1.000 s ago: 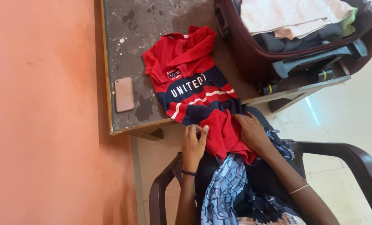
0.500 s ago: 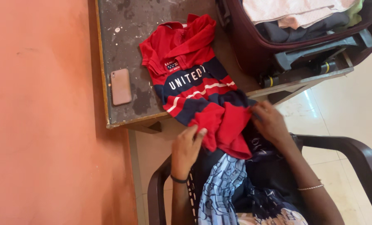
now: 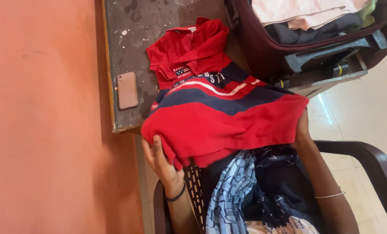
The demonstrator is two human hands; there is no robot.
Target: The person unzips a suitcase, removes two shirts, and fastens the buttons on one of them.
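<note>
Holding the red and navy shirt (image 3: 219,117) by its hem, the left hand (image 3: 161,162) pinches one corner with fingers closed on cloth; the right hand (image 3: 302,130) grips the other corner, fingers hidden. The collar end lies on the table (image 3: 128,43), so both corners should stay level and taut for a clean fold.

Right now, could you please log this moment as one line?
left hand: grips shirt hem | right hand: grips other hem corner | red shirt: spread, collar on table

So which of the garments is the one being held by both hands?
The red and navy striped shirt, gripped by the left hand and right hand; the other clothes lie in the suitcase.
</note>
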